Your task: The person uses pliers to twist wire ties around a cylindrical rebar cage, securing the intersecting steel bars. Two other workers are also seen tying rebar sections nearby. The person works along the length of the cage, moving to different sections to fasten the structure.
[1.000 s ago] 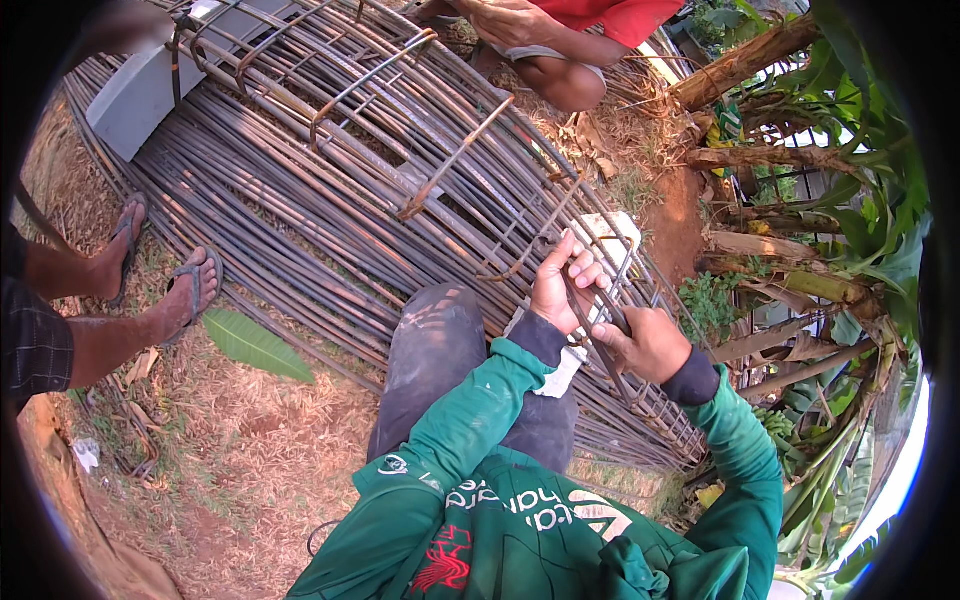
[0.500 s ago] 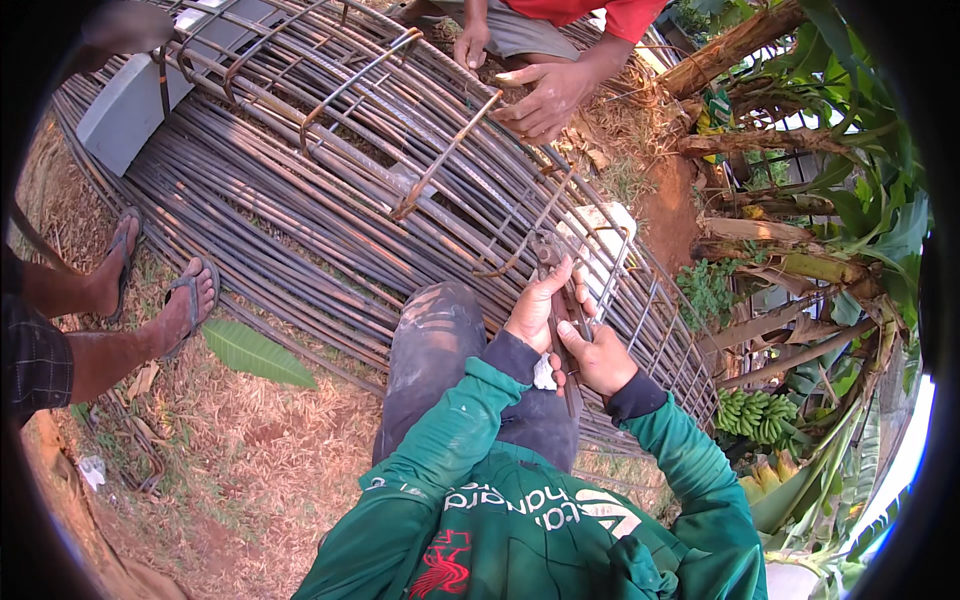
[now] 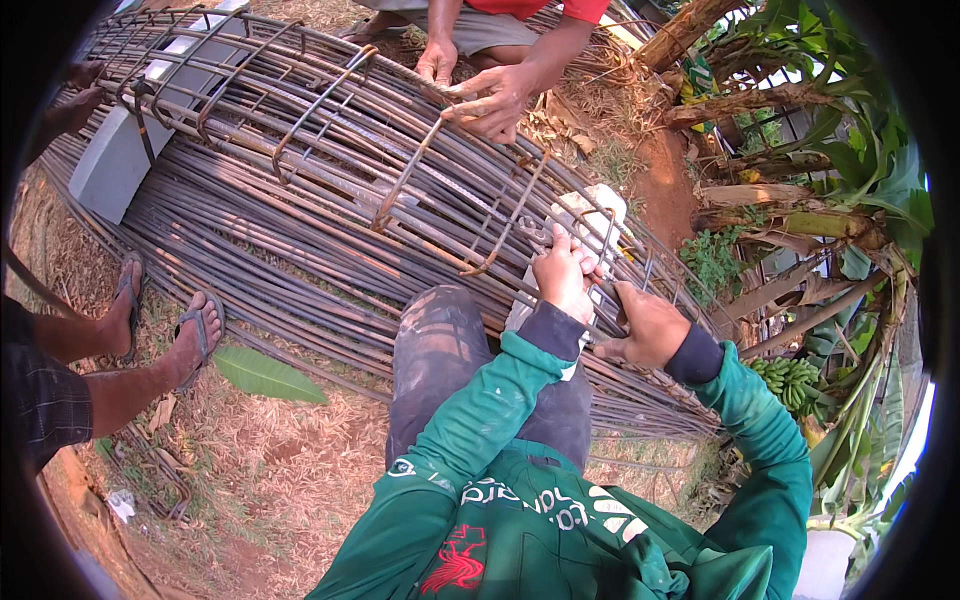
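A cage of steel rebar (image 3: 415,165) with square stirrups lies across a thick bundle of long bars. My left hand (image 3: 563,280) is closed around dark metal pincers (image 3: 533,232), close to their head, at the right part of the cage. Its fingers partly cover the tool and the bars under it. My right hand (image 3: 650,325) is wrapped round the handle end of the pincers, just right of my left hand. Whether tie wire sits in the jaws cannot be made out.
Across the cage a person in red has both hands (image 3: 495,100) at its far bars. Another person's sandalled feet (image 3: 200,325) stand at left, and a dark hand (image 3: 85,90) touches the cage's left end. A grey block (image 3: 115,165) and a white block (image 3: 590,210) lie among the bars. Banana plants (image 3: 860,210) grow at right.
The pincers have swung from nearly upright to a slant, handles out to the right. My right hand has moved right and my left elbow stays low. The view has shifted slightly.
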Motion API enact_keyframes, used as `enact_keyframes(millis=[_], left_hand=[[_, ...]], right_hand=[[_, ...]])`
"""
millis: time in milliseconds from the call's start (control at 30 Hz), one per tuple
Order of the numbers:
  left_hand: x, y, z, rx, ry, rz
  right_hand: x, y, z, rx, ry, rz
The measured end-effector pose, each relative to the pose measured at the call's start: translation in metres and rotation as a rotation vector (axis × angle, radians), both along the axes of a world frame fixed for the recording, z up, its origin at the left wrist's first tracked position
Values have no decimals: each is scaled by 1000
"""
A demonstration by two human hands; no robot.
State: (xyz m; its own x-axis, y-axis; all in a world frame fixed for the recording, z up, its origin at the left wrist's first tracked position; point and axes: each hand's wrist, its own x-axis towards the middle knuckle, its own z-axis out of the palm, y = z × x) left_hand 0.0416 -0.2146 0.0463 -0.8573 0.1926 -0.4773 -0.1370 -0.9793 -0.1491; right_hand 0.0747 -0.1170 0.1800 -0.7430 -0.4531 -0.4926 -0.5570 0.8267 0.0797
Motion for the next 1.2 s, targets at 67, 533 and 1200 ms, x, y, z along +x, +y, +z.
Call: enact_keyframes(millis=[67,533,1200], left_hand=[[-11,3,6,-77,-124,-1],[40,-31,-61,389,464,-114],[16,-8,-37,377,510,165]], right_hand=[[5,-10,-20,234,315,23],[58,-24,-50,-1065,-1036,-1193],[-48,-5,15,-677,-1129,-910]])
